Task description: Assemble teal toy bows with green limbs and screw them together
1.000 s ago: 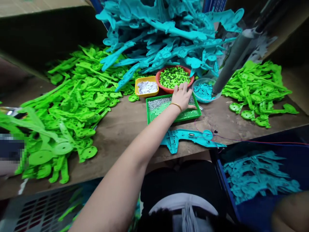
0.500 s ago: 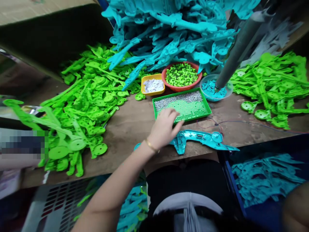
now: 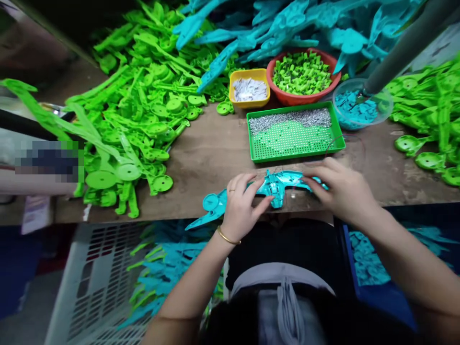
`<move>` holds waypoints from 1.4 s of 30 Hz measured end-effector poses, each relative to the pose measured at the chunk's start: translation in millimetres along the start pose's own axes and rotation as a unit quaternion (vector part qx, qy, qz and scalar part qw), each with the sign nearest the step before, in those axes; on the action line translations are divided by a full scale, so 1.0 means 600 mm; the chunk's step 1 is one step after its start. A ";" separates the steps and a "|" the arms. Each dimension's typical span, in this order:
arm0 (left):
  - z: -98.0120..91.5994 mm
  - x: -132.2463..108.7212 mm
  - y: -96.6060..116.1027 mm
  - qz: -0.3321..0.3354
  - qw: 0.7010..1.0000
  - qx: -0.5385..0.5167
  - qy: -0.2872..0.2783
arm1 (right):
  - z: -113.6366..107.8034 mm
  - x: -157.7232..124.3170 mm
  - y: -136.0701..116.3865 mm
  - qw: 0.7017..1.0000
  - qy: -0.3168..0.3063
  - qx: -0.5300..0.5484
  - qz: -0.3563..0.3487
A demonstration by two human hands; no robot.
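Note:
A long teal plastic part (image 3: pixel 273 187) lies across the front edge of the wooden table (image 3: pixel 212 158). My left hand (image 3: pixel 242 203) pinches it near the middle, fingers curled round it. My right hand (image 3: pixel 341 189) covers and grips its right end. A thin red wire (image 3: pixel 332 141) runs from the part toward the green tray (image 3: pixel 294 155), which holds small silver screws (image 3: pixel 291 118) along its far side.
Behind the tray stand a yellow tub (image 3: pixel 249 89) of white bits, a red bowl (image 3: pixel 302 76) of green pieces and a clear bowl (image 3: pixel 359 103) of teal pieces beside a grey pole (image 3: pixel 402 48). Green parts (image 3: pixel 136 110) heap left and right, teal parts (image 3: pixel 287 24) behind. A white crate (image 3: pixel 93 287) sits below.
My left hand came back from the tray to the teal part at the table's front edge. My right hand came into view and took its right end. The view tilted down.

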State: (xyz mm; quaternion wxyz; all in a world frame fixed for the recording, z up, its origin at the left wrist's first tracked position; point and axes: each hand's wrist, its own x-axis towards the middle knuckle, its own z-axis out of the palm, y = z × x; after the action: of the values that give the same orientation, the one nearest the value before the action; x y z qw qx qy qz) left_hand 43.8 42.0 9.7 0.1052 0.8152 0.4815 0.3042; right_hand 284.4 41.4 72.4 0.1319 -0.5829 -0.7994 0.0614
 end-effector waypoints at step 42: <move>0.006 -0.005 -0.010 -0.028 0.994 -0.092 -0.046 | 0.053 0.088 -0.057 0.962 -0.272 -0.024 0.034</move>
State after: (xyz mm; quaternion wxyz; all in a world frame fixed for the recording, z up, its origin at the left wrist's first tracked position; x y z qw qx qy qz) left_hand 40.7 42.9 2.6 0.2104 0.8012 0.4691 0.3063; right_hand 228.9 82.6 58.2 -0.1063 -0.5739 -0.7863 0.2028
